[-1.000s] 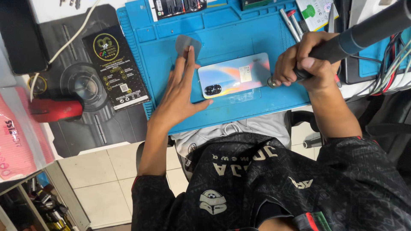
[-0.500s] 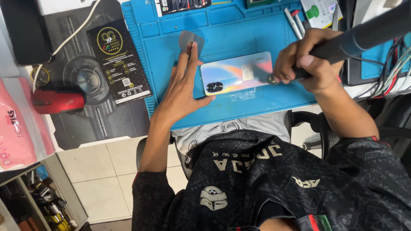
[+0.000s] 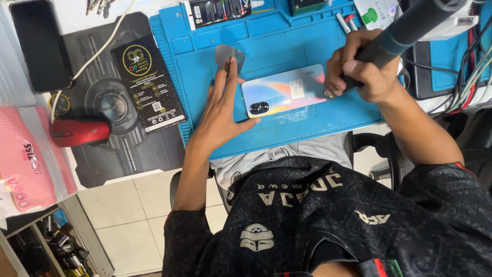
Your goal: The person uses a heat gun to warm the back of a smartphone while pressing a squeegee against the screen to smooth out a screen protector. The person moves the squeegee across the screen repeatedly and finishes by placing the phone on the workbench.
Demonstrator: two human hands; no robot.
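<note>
A smartphone [image 3: 284,91] lies back-up on the blue work mat [image 3: 277,46], its twin camera lenses toward me. My left hand [image 3: 220,110] rests flat on the mat beside the phone's camera end, fingers apart, with the thumb against the phone's edge and the fingertips touching a grey triangular pick [image 3: 228,54]. My right hand [image 3: 361,69] is closed around a thick dark tool handle [image 3: 405,28]. The tool's metal nozzle points down at the phone's far end.
Left of the mat lie a black pad [image 3: 110,131], a black printed package [image 3: 148,84], a red mouse [image 3: 79,132] and a black phone [image 3: 41,46]. Pens [image 3: 346,21] and small packages sit at the mat's far edge. Cables [image 3: 469,66] hang at right. Pink cloth [image 3: 28,161] lies at left.
My left hand has shifted slightly toward the pick and the phone's edge. The right hand keeps the tool at the phone's end. The view has shifted a little.
</note>
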